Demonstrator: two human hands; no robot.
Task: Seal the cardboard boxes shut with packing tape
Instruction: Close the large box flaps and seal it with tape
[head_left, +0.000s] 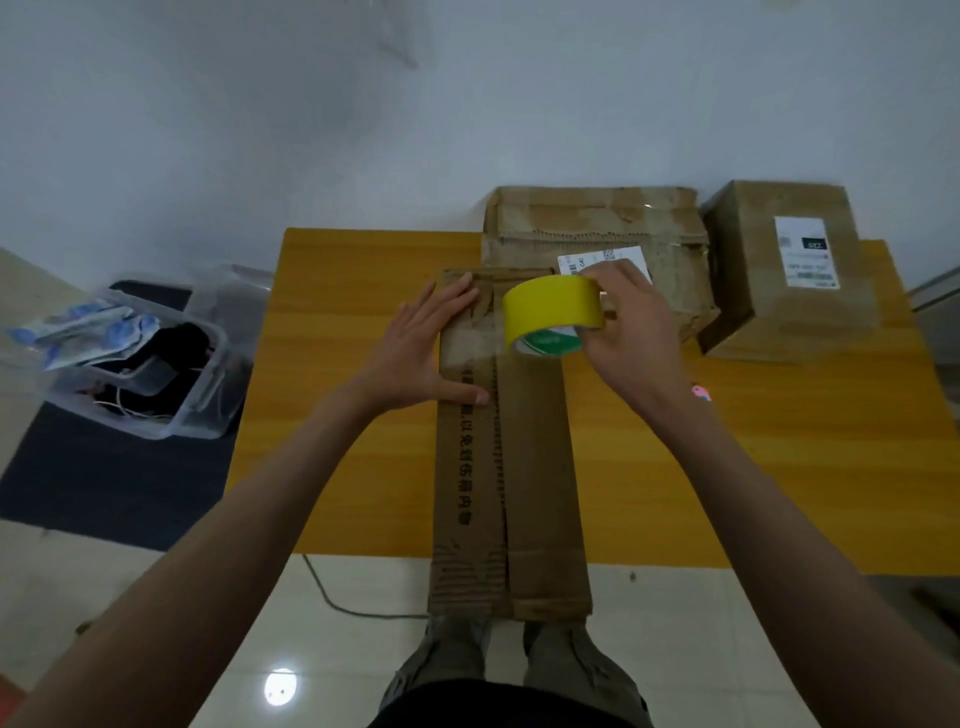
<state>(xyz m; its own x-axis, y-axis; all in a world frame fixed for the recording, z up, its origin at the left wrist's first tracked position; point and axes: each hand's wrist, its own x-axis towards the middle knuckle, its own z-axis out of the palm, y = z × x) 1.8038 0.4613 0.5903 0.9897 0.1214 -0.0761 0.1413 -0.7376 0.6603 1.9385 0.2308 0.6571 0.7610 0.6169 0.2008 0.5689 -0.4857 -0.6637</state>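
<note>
A long, narrow cardboard box (530, 467) lies lengthwise on the yellow table (343, 374), its near end overhanging the front edge. Its two top flaps meet along a centre seam. My left hand (421, 348) rests flat on the far left part of the box top, fingers straight. My right hand (623, 332) grips a roll of yellow packing tape (553, 312), held just above the seam near the box's far end. A faint clear strip seems to run from the roll down to the box.
Two more cardboard boxes stand at the back: a worn one (597, 228) behind the tape roll and a labelled one (789, 270) at the right. A clear plastic bin (156, 358) with cables sits on the floor at the left. A cable (337, 603) trails below the table.
</note>
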